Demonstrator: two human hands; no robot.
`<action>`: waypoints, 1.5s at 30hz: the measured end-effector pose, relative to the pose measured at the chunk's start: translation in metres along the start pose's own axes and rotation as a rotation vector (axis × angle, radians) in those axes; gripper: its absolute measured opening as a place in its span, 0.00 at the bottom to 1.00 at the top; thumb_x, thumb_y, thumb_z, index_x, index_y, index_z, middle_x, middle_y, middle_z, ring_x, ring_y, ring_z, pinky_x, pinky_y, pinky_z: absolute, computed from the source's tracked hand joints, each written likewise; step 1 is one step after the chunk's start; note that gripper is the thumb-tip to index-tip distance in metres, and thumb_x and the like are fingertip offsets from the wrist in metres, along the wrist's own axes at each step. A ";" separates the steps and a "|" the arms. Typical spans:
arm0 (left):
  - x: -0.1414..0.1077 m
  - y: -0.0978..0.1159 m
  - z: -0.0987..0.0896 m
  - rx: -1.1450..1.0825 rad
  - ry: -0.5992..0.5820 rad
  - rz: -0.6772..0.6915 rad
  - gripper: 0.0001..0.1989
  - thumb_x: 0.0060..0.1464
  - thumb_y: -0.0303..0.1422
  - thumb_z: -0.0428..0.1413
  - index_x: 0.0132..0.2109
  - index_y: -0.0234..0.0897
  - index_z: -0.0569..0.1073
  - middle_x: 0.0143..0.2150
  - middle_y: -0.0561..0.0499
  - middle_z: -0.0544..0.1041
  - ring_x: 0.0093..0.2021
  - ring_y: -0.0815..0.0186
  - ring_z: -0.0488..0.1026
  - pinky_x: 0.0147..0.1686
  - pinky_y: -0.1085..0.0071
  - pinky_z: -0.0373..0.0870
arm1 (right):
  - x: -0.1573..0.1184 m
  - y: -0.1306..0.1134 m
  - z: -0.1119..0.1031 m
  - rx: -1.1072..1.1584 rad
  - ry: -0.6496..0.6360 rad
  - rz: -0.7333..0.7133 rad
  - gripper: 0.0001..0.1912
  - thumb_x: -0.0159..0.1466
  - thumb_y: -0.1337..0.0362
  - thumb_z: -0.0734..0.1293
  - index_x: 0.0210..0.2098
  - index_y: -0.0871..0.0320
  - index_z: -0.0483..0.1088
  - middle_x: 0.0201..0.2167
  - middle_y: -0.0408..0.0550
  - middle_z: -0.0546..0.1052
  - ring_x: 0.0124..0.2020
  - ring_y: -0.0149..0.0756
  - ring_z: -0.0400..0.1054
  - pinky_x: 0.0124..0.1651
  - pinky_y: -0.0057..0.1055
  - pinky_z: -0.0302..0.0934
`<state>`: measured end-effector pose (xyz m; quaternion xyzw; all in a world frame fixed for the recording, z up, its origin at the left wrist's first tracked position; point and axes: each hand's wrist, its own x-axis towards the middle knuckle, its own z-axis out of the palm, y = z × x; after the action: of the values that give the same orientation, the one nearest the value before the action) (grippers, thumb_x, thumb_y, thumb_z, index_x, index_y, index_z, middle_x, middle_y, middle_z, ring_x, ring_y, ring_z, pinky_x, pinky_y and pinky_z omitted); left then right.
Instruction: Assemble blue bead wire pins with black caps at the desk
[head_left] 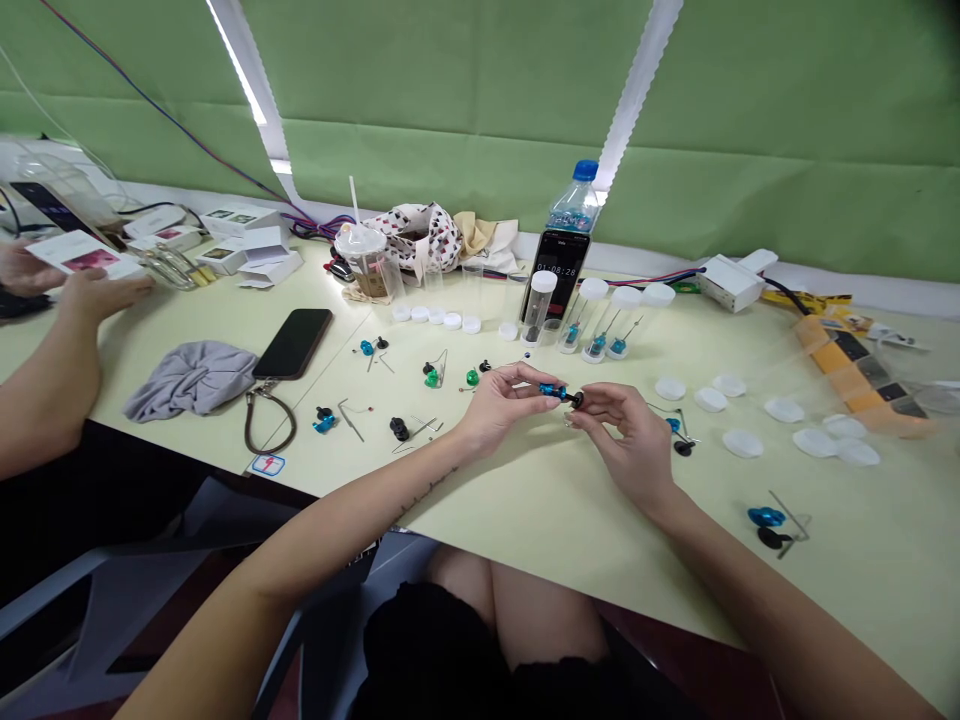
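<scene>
My left hand (510, 405) pinches the blue body of a small blue-and-black metal part (553, 391) above the table's middle. At the part's black disc end, the fingers of my right hand (622, 430) are closed on it. My fingertips hide some of the part. Just past my right hand lies a similar blue-and-black set with a thin wire (682, 447). Left of my hands are a black part (400, 429) with hex keys, a green part (431, 379) and another green one (472, 377).
Clear tubes with white caps (595, 289) stand behind my hands, before a phone showing a timer (555, 265) and a water bottle (574, 210). White round lids (742, 443) lie at right, near an orange organizer box (832, 365). At left, another person's hands hold a white box (82, 256).
</scene>
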<state>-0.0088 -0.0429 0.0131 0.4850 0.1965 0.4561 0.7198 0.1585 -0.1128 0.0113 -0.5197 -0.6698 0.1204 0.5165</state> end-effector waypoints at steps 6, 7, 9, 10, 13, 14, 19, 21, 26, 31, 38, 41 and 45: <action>0.000 -0.002 0.000 0.060 -0.045 0.038 0.13 0.39 0.28 0.67 0.35 0.32 0.76 0.37 0.48 0.77 0.38 0.66 0.75 0.44 0.65 0.70 | -0.002 0.002 0.000 0.009 -0.029 0.025 0.09 0.63 0.62 0.65 0.43 0.55 0.67 0.30 0.44 0.77 0.30 0.35 0.75 0.36 0.35 0.72; 0.000 -0.002 0.000 0.066 -0.048 0.039 0.13 0.39 0.28 0.67 0.35 0.32 0.76 0.38 0.47 0.77 0.38 0.66 0.75 0.44 0.65 0.71 | -0.002 0.002 -0.001 0.024 -0.038 0.035 0.09 0.63 0.62 0.64 0.43 0.55 0.67 0.30 0.44 0.77 0.29 0.35 0.75 0.35 0.35 0.72; 0.000 -0.002 0.000 0.072 -0.054 0.038 0.12 0.39 0.28 0.67 0.35 0.32 0.76 0.38 0.47 0.77 0.38 0.66 0.75 0.44 0.65 0.70 | -0.002 0.002 -0.001 0.050 -0.045 0.052 0.08 0.63 0.62 0.64 0.42 0.55 0.68 0.30 0.44 0.77 0.29 0.34 0.75 0.35 0.34 0.72; -0.001 -0.002 0.000 0.074 -0.057 0.036 0.12 0.40 0.28 0.67 0.35 0.32 0.76 0.38 0.47 0.77 0.38 0.66 0.75 0.44 0.65 0.70 | -0.002 0.002 -0.001 0.061 -0.050 0.059 0.08 0.63 0.61 0.64 0.42 0.55 0.68 0.30 0.44 0.77 0.29 0.34 0.75 0.34 0.34 0.72; -0.001 -0.001 0.000 0.084 -0.069 0.042 0.12 0.40 0.29 0.66 0.36 0.32 0.76 0.38 0.46 0.77 0.39 0.65 0.75 0.44 0.64 0.70 | -0.001 0.001 -0.001 0.075 -0.068 0.078 0.08 0.64 0.61 0.63 0.42 0.55 0.68 0.29 0.43 0.76 0.28 0.34 0.74 0.34 0.34 0.72; -0.001 -0.001 0.000 0.088 -0.071 0.046 0.12 0.41 0.29 0.66 0.36 0.32 0.76 0.38 0.46 0.77 0.39 0.65 0.75 0.44 0.64 0.70 | -0.001 0.001 -0.001 0.076 -0.072 0.083 0.08 0.64 0.61 0.63 0.42 0.55 0.68 0.28 0.43 0.76 0.28 0.34 0.74 0.33 0.34 0.71; -0.003 0.001 0.001 0.090 -0.071 0.041 0.13 0.41 0.30 0.66 0.36 0.32 0.76 0.39 0.46 0.77 0.39 0.65 0.75 0.45 0.63 0.70 | 0.000 0.001 -0.001 0.085 -0.094 0.091 0.08 0.65 0.62 0.62 0.42 0.55 0.69 0.27 0.43 0.75 0.27 0.32 0.73 0.33 0.32 0.70; -0.003 0.001 0.001 0.086 -0.072 0.035 0.13 0.40 0.30 0.66 0.36 0.32 0.76 0.38 0.46 0.77 0.39 0.65 0.75 0.45 0.63 0.70 | 0.000 0.001 -0.002 0.095 -0.107 0.095 0.08 0.65 0.62 0.62 0.42 0.56 0.69 0.27 0.43 0.75 0.27 0.32 0.73 0.33 0.32 0.70; -0.003 0.000 0.001 0.097 -0.085 0.054 0.12 0.41 0.30 0.66 0.36 0.32 0.76 0.39 0.45 0.76 0.39 0.64 0.75 0.44 0.63 0.70 | 0.000 0.002 -0.002 0.113 -0.128 0.116 0.08 0.66 0.60 0.61 0.41 0.56 0.69 0.27 0.43 0.75 0.26 0.31 0.72 0.32 0.31 0.69; -0.004 0.001 0.002 0.105 -0.089 0.051 0.13 0.41 0.31 0.66 0.36 0.32 0.76 0.38 0.46 0.77 0.39 0.64 0.75 0.44 0.62 0.70 | 0.001 0.002 -0.002 0.110 -0.144 0.111 0.11 0.67 0.58 0.59 0.40 0.56 0.69 0.26 0.42 0.75 0.26 0.32 0.72 0.33 0.31 0.69; -0.005 0.004 0.004 0.116 -0.077 0.061 0.13 0.41 0.32 0.66 0.36 0.32 0.76 0.37 0.47 0.77 0.38 0.65 0.75 0.44 0.63 0.70 | 0.001 -0.001 -0.002 0.082 -0.148 0.094 0.13 0.68 0.57 0.58 0.44 0.55 0.69 0.27 0.43 0.75 0.26 0.32 0.72 0.32 0.32 0.70; -0.004 0.003 0.004 0.122 -0.048 0.065 0.14 0.40 0.32 0.66 0.36 0.32 0.76 0.38 0.47 0.77 0.39 0.65 0.75 0.45 0.63 0.70 | 0.000 -0.001 -0.002 0.068 -0.121 0.091 0.14 0.67 0.58 0.59 0.49 0.54 0.66 0.30 0.43 0.75 0.28 0.32 0.73 0.35 0.33 0.71; -0.003 0.002 0.002 0.120 -0.028 0.056 0.14 0.39 0.32 0.67 0.36 0.32 0.76 0.39 0.46 0.77 0.39 0.64 0.75 0.46 0.62 0.70 | -0.001 0.000 0.000 0.027 -0.025 0.066 0.14 0.62 0.59 0.66 0.46 0.54 0.67 0.34 0.45 0.76 0.33 0.35 0.74 0.39 0.36 0.72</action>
<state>-0.0094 -0.0466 0.0152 0.5388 0.1998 0.4566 0.6792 0.1586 -0.1136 0.0108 -0.5330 -0.6569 0.1531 0.5109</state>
